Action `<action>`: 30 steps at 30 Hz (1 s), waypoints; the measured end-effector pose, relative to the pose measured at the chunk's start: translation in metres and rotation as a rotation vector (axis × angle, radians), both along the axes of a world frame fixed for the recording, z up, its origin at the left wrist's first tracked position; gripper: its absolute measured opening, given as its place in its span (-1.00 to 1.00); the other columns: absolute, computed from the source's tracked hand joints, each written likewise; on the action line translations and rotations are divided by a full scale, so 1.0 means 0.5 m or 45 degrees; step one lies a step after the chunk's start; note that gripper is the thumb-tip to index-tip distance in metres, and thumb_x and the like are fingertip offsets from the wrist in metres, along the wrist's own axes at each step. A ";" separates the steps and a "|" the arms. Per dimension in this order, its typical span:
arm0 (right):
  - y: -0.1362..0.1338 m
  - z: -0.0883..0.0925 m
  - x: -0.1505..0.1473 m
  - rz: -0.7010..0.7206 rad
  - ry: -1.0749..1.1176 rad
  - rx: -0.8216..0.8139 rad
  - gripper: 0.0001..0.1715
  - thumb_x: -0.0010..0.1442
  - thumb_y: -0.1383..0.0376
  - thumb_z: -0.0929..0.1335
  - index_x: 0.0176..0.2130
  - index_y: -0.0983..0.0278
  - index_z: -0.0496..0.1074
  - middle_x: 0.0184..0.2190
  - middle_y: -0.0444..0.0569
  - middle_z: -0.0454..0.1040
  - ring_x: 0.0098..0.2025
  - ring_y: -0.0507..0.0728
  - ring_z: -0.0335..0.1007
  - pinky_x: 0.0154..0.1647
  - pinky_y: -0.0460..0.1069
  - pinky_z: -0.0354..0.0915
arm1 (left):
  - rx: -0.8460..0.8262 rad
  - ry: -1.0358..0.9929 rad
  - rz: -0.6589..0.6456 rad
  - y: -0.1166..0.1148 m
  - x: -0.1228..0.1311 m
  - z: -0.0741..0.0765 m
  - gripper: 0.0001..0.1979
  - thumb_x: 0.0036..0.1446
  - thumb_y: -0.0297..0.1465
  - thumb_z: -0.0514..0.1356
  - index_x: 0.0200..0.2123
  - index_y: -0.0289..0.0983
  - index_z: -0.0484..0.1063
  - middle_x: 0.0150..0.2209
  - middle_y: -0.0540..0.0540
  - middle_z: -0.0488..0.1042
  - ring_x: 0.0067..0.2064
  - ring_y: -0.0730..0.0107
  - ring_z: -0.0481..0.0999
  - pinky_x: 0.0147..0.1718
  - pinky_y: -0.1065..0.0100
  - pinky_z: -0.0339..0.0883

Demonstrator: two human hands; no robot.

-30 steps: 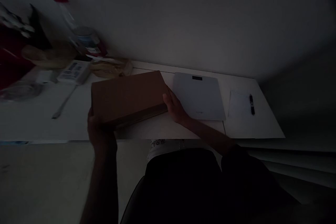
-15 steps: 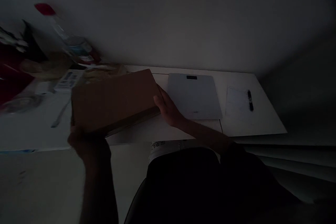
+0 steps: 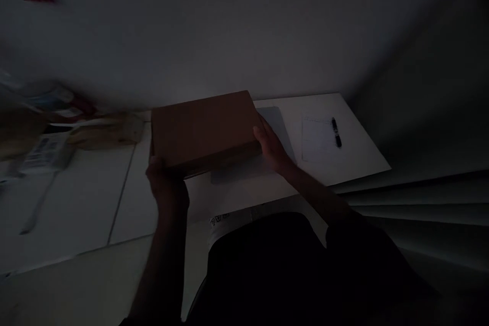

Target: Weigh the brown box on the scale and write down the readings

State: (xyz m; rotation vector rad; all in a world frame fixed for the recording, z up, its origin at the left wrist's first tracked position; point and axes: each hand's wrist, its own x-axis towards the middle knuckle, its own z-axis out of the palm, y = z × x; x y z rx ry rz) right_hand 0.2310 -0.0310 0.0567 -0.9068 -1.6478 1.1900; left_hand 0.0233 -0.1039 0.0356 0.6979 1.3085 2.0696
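Note:
A brown cardboard box (image 3: 204, 130) is held between both hands, slightly tilted, above the white table. My left hand (image 3: 166, 183) grips its near left corner. At the right end, my right hand (image 3: 271, 145) presses against the side with the thumb near the top edge; its other fingers are partly hidden. Beneath the box lies a flat pale bathroom scale (image 3: 280, 127), mostly covered from view. Whether the box touches the scale I cannot tell.
To the right on the white table (image 3: 355, 147) lie a sheet of paper (image 3: 317, 137) and a black marker (image 3: 336, 132). On the left are a brown paper package (image 3: 103, 132), a labelled white packet (image 3: 48, 150) and a blurred bottle (image 3: 53, 99). A wall rises behind.
The box has moved right with both hands, from beside the scale to over it. The view has swung to the right, and the room is equally dim.

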 end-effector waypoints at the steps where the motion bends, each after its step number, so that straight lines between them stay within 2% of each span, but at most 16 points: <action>1: 0.002 0.000 0.017 -0.028 0.003 -0.006 -0.04 0.28 -0.32 0.10 0.42 0.12 0.09 0.41 -0.07 0.20 0.43 0.19 0.11 0.49 0.16 0.04 | -0.003 0.021 -0.030 0.010 0.016 0.000 -0.62 0.09 -0.23 0.10 -0.11 -0.27 0.54 -0.10 -0.10 0.55 0.07 0.15 0.45 0.16 0.22 0.29; 7: 0.005 -0.005 0.104 -0.158 -0.004 -0.056 -0.07 0.28 -0.31 0.13 0.42 0.07 0.09 0.42 -0.11 0.18 0.45 0.21 0.07 0.52 0.21 -0.04 | 0.032 0.077 -0.194 0.048 0.094 -0.012 -0.62 0.17 -0.19 0.10 -0.09 -0.25 0.56 -0.02 -0.11 0.55 0.09 0.18 0.46 0.13 0.27 0.33; 12: 0.004 -0.012 0.146 -0.233 -0.053 -0.072 -0.10 0.30 -0.28 0.12 0.42 0.08 0.10 0.44 -0.11 0.14 0.46 0.19 0.04 0.51 0.19 0.00 | -0.022 -0.008 -0.235 0.068 0.128 -0.030 -0.61 0.16 -0.20 0.11 -0.06 -0.26 0.56 -0.01 -0.12 0.56 0.12 0.17 0.44 0.20 0.25 0.27; 20: 0.003 -0.029 0.151 -0.254 -0.064 -0.018 -0.10 0.31 -0.28 0.11 0.42 0.10 0.11 0.43 -0.11 0.16 0.48 0.18 0.01 0.53 0.17 -0.07 | -0.016 -0.009 -0.291 0.073 0.129 -0.036 -0.59 0.17 -0.21 0.09 -0.04 -0.28 0.55 0.00 -0.14 0.56 0.13 0.17 0.45 0.17 0.28 0.28; 25: -0.001 -0.032 0.150 -0.259 -0.074 -0.060 -0.11 0.32 -0.27 0.10 0.43 0.08 0.09 0.45 -0.12 0.13 0.47 0.17 0.02 0.52 0.16 -0.05 | -0.017 0.020 -0.277 0.072 0.129 -0.036 -0.60 0.16 -0.18 0.11 -0.07 -0.26 0.56 -0.02 -0.11 0.56 0.09 0.18 0.46 0.18 0.28 0.28; 30: -0.003 -0.033 0.152 -0.242 -0.063 -0.054 -0.10 0.31 -0.28 0.10 0.43 0.08 0.08 0.45 -0.11 0.12 0.48 0.18 0.00 0.52 0.17 -0.05 | -0.001 -0.016 -0.254 0.075 0.130 -0.042 -0.61 0.13 -0.20 0.12 -0.07 -0.26 0.55 -0.02 -0.12 0.55 0.07 0.21 0.46 0.07 0.33 0.32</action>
